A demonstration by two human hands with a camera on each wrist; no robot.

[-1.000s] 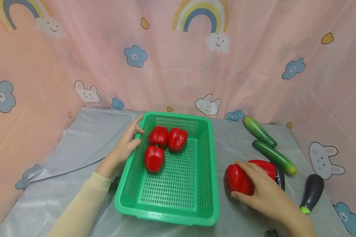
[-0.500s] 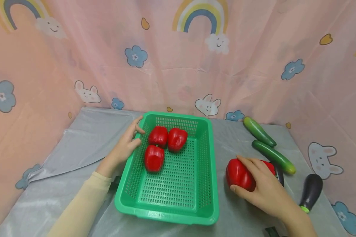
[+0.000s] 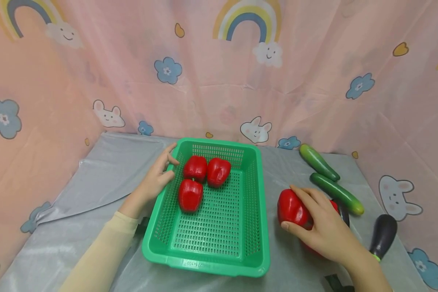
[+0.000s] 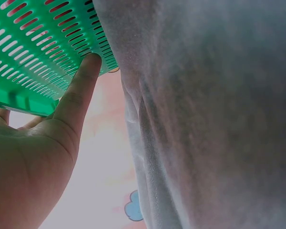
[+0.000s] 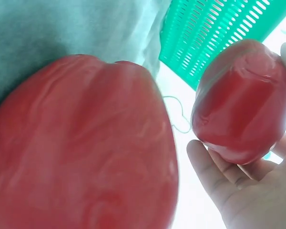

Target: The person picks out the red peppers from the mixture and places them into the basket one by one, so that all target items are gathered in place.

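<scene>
In the head view a green plastic basket holds three red bell peppers, among them the front pepper, gathered at its back left. My left hand grips its left rim, and a finger presses the outer wall in the left wrist view. My right hand holds another red bell pepper between thumb and fingers, raised off the cloth right of the basket. Below that hand lies a further red pepper, large in the right wrist view; part of one more pepper shows behind the fingers.
Two green cucumber-like vegetables, the far one and the near one, lie at the back right. A dark eggplant is at the right, and another eggplant is partly hidden by my right hand. Grey cloth covers the table before a pink curtain.
The bell pepper in my right hand has risen a little off the cloth, uncovering a pepper below. My left hand and the basket have stayed in place.
</scene>
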